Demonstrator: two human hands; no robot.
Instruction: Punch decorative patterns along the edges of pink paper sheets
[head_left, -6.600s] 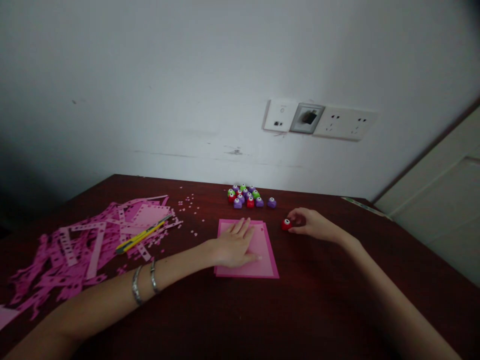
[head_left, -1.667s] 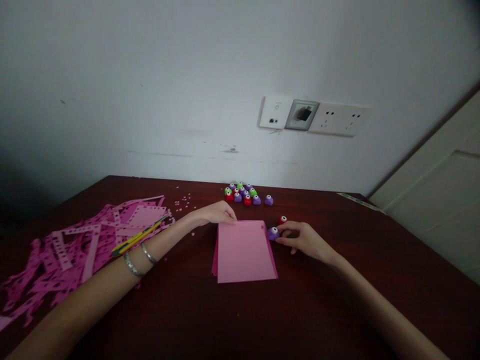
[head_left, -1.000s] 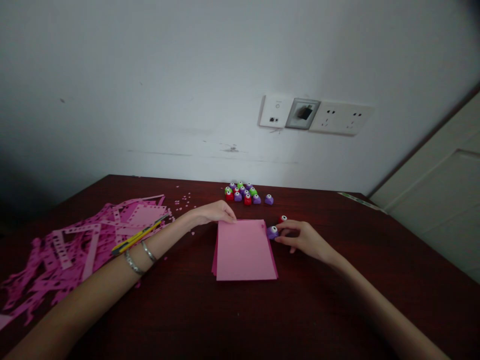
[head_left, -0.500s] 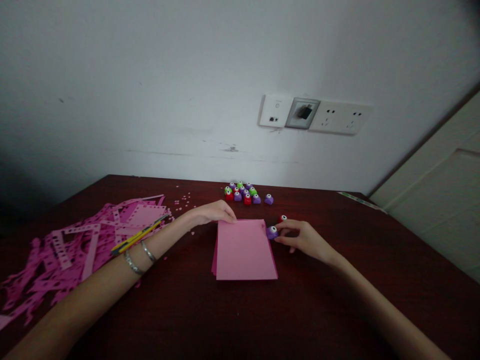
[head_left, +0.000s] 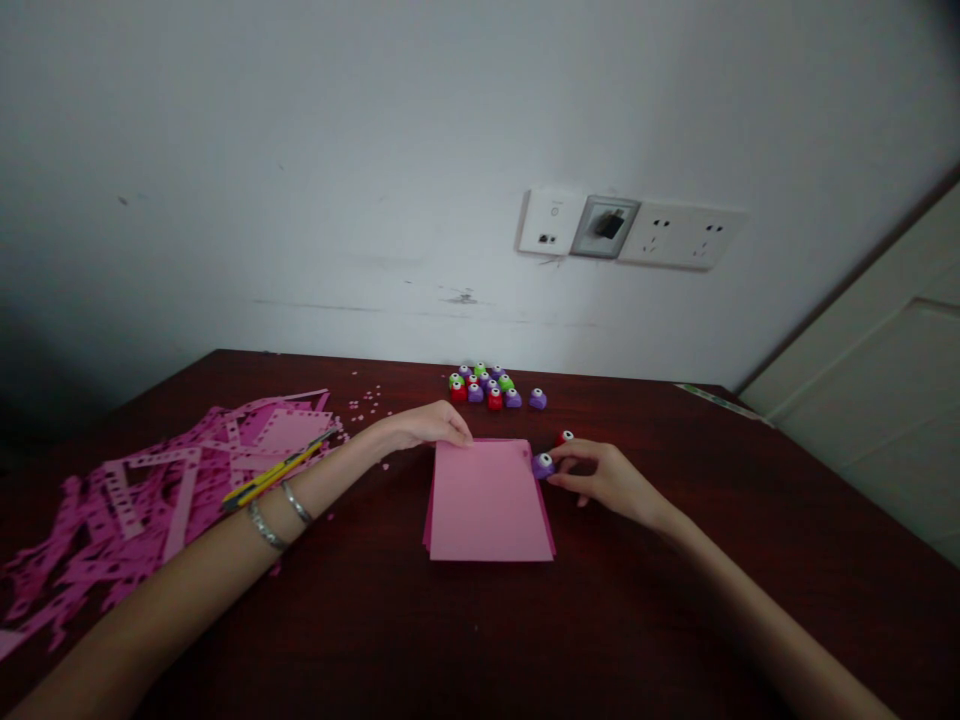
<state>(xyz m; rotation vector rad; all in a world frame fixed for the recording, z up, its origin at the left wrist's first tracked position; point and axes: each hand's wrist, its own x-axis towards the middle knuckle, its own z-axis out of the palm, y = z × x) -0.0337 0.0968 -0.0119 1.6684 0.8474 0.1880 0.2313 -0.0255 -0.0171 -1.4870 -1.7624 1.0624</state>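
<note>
A stack of pink paper sheets (head_left: 491, 510) lies on the dark wooden table in front of me. My left hand (head_left: 439, 423) pinches the top sheet at its far left corner. At the sheet's right edge, near the far corner, sits a purple craft punch (head_left: 543, 465) with a white button. My right hand (head_left: 596, 478) grips that punch between thumb and fingers. A small dark punched hole shows in the paper beside it. Just behind my right fingers a red punch (head_left: 565, 437) stands partly hidden.
Several red, green and purple punches (head_left: 484, 385) stand grouped near the wall. To the left lies a heap of punched pink paper strips (head_left: 157, 490), with a yellow-and-blue cutter or pen (head_left: 277, 472) on top. Tiny paper cut-outs (head_left: 364, 402) are scattered beside the heap. Sockets (head_left: 630, 230) are on the wall.
The top sheet has shifted very slightly to the left and toward me. Both hands keep their hold and have hardly moved.
</note>
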